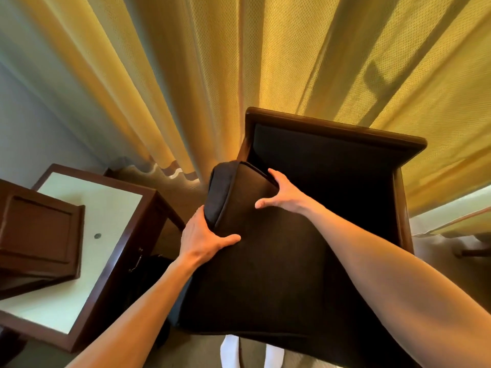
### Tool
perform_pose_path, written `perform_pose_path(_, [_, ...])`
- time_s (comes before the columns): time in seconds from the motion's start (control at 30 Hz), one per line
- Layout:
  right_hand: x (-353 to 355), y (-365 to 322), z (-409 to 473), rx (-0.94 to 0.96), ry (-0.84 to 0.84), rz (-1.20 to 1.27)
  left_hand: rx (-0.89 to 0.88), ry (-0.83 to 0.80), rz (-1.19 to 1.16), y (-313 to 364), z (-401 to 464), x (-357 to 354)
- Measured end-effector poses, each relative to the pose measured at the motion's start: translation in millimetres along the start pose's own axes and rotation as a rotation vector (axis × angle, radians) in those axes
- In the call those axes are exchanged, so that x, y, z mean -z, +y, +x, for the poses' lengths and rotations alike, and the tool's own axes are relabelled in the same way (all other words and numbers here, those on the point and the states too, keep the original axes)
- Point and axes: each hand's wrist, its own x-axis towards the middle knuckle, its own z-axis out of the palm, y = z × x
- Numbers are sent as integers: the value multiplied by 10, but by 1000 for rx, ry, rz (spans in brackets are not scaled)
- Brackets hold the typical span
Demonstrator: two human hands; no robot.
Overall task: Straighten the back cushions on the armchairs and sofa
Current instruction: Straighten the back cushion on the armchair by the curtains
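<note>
A dark brown back cushion [239, 189] stands tilted at the left side of a dark wooden armchair [332, 134]. My left hand [204, 237] grips the cushion's lower left edge, thumb laid across its front face. My right hand [281, 192] holds the cushion's upper right edge, fingers curled behind it and thumb on the front. The armchair's dark seat [279, 288] lies below the cushion. The chair's back panel is bare and in shadow.
A wooden side table with a pale top [106, 208] stands close on the left. On the far left is another dark wooden piece [39, 229]. Yellow curtains [212, 75] hang right behind the chair. White socks [231, 351] show at the bottom.
</note>
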Motion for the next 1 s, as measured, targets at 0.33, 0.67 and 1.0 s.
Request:
perform_pose_path(0.33, [1133, 190, -942, -204, -111, 2, -458, -154, 137, 757, -377, -199])
perform_pose_path(0.67, [1262, 338, -2019, 74, 243, 103, -710, -121, 110, 1250, -660, -127])
perform_pose_path(1.0, [1084, 334, -2423, 206, 364, 14, -865, -131, 318, 1484, -644, 77])
